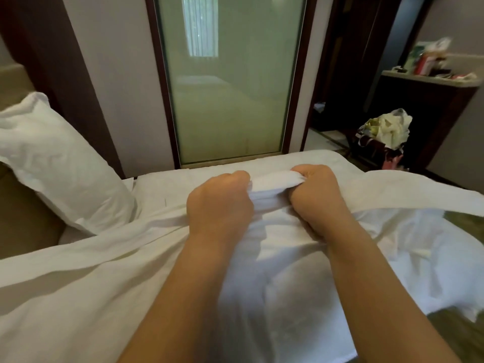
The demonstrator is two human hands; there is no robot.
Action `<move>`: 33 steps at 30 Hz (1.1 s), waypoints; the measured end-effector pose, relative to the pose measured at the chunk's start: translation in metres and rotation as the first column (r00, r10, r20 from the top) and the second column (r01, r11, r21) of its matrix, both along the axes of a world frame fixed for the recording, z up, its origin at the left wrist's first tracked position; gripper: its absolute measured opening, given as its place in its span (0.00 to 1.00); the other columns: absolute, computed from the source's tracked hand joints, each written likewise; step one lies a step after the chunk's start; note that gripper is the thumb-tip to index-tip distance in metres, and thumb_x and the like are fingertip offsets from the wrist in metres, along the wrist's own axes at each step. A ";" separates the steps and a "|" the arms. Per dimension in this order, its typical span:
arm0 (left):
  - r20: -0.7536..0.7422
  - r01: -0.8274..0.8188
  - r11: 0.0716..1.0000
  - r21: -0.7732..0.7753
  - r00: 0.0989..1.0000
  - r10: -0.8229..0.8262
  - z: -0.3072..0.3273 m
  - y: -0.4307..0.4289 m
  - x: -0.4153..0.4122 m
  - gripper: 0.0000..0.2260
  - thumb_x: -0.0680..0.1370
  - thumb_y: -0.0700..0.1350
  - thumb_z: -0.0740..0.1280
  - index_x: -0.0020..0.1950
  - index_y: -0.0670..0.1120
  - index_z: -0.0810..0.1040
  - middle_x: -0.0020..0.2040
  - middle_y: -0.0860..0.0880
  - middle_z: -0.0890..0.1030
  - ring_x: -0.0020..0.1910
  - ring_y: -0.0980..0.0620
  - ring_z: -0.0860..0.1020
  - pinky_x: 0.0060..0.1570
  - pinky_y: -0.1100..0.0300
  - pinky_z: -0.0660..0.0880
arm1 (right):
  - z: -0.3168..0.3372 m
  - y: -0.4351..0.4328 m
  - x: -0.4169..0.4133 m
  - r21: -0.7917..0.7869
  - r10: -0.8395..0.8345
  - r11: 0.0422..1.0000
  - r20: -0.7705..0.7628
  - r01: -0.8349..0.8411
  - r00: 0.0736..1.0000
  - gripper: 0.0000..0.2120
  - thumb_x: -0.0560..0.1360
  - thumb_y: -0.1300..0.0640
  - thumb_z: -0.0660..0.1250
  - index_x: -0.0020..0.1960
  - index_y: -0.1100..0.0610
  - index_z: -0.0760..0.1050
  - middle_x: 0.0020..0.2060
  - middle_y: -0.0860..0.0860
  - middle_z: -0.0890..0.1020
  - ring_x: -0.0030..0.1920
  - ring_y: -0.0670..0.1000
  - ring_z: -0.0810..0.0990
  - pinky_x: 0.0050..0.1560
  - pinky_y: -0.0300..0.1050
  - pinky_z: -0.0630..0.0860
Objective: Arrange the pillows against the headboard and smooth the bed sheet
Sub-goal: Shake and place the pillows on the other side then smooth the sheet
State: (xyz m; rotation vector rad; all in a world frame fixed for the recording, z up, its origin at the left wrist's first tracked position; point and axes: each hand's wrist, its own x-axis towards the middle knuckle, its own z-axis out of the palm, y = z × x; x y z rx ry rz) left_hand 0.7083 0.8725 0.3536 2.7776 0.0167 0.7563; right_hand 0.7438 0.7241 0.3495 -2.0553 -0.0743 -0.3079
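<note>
A white bed sheet [78, 284] lies rumpled across the bed, with long folds running from the lower left to the right. My left hand [218, 203] and my right hand [318, 197] are side by side at the middle of the bed, both fisted on a bunched fold of the sheet [272, 182] held between them. One white pillow [60, 163] leans tilted against the tan padded headboard [15, 82] at the left.
A frosted glass panel [230, 79] in a dark frame stands behind the bed's far side. At the right are a dark cabinet [424, 119] with clutter on top and a full trash bag [385, 129] on the floor. An olive cover [466, 224] shows at the right.
</note>
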 end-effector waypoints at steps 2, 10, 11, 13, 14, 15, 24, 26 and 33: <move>-0.029 0.013 1.000 -0.008 1.000 -0.013 -0.008 -0.001 0.000 0.08 0.75 0.38 0.59 0.45 0.51 0.71 0.42 0.51 0.76 0.42 0.47 0.72 0.39 0.58 0.66 | -0.009 0.000 0.004 -0.019 0.005 1.000 -0.044 -0.006 0.999 0.08 0.65 0.65 0.59 0.30 0.57 0.74 0.23 0.52 0.73 0.27 0.53 0.72 0.29 0.47 0.70; -0.377 -0.021 0.995 -0.095 0.926 -0.017 -0.084 0.005 0.039 0.04 0.73 0.42 0.62 0.46 0.49 0.70 0.53 0.48 0.79 0.54 0.44 0.76 0.45 0.56 0.67 | -0.072 0.005 0.057 -0.202 0.128 0.961 -0.281 -0.189 0.951 0.05 0.61 0.62 0.57 0.27 0.58 0.69 0.25 0.55 0.73 0.35 0.63 0.79 0.35 0.58 0.81; -0.401 -0.029 0.995 -0.100 0.916 -0.013 -0.094 0.003 0.050 0.04 0.73 0.42 0.62 0.45 0.49 0.68 0.53 0.48 0.79 0.53 0.44 0.76 0.44 0.56 0.67 | -0.082 0.004 0.070 -0.221 0.132 0.953 -0.317 -0.208 0.939 0.06 0.62 0.64 0.59 0.27 0.58 0.68 0.25 0.55 0.72 0.34 0.61 0.79 0.35 0.53 0.80; -0.432 -0.053 0.994 -0.100 0.902 0.005 -0.112 -0.001 0.078 0.04 0.73 0.42 0.62 0.45 0.49 0.69 0.53 0.48 0.80 0.53 0.44 0.76 0.44 0.57 0.67 | -0.101 -0.001 0.099 -0.258 0.136 0.935 -0.367 -0.242 0.920 0.12 0.66 0.68 0.60 0.26 0.57 0.65 0.24 0.54 0.69 0.31 0.56 0.73 0.31 0.44 0.70; -0.440 -0.062 0.994 -0.092 0.898 0.016 -0.121 -0.003 0.093 0.03 0.73 0.42 0.62 0.45 0.49 0.70 0.52 0.48 0.80 0.53 0.44 0.77 0.44 0.57 0.67 | -0.110 -0.004 0.115 -0.271 0.132 0.930 -0.385 -0.249 0.913 0.14 0.66 0.69 0.60 0.26 0.56 0.64 0.24 0.53 0.69 0.30 0.54 0.70 0.30 0.42 0.66; -0.445 -0.072 0.994 -0.079 0.895 0.029 -0.127 -0.006 0.110 0.04 0.73 0.42 0.62 0.45 0.50 0.71 0.51 0.48 0.80 0.52 0.44 0.77 0.43 0.57 0.67 | -0.117 -0.007 0.132 -0.282 0.125 0.925 -0.403 -0.253 0.907 0.14 0.67 0.69 0.60 0.26 0.56 0.64 0.25 0.52 0.69 0.29 0.53 0.70 0.29 0.42 0.64; -0.520 -0.159 0.987 0.033 0.840 0.153 -0.201 -0.037 0.271 0.17 0.74 0.36 0.60 0.62 0.47 0.70 0.51 0.45 0.76 0.50 0.44 0.75 0.43 0.54 0.70 | -0.183 -0.070 0.273 -0.340 0.035 0.919 -0.431 -0.198 0.902 0.19 0.73 0.56 0.66 0.64 0.48 0.73 0.62 0.50 0.74 0.59 0.54 0.76 0.57 0.50 0.75; -0.554 -0.138 0.989 0.052 0.820 0.143 -0.217 -0.052 0.299 0.21 0.73 0.34 0.58 0.65 0.47 0.68 0.52 0.45 0.75 0.51 0.43 0.74 0.44 0.53 0.70 | -0.207 -0.099 0.299 -0.293 0.001 0.940 -0.511 -0.176 0.860 0.19 0.74 0.52 0.66 0.65 0.48 0.72 0.63 0.50 0.73 0.59 0.54 0.76 0.58 0.51 0.75; -0.679 0.119 0.990 0.072 0.733 -0.039 -0.276 -0.122 0.373 0.22 0.74 0.35 0.59 0.67 0.46 0.68 0.58 0.44 0.74 0.54 0.43 0.74 0.47 0.54 0.70 | -0.323 -0.195 0.306 -0.161 -0.132 0.987 -0.883 -0.025 0.451 0.35 0.70 0.43 0.70 0.73 0.51 0.63 0.68 0.57 0.69 0.65 0.59 0.72 0.64 0.54 0.72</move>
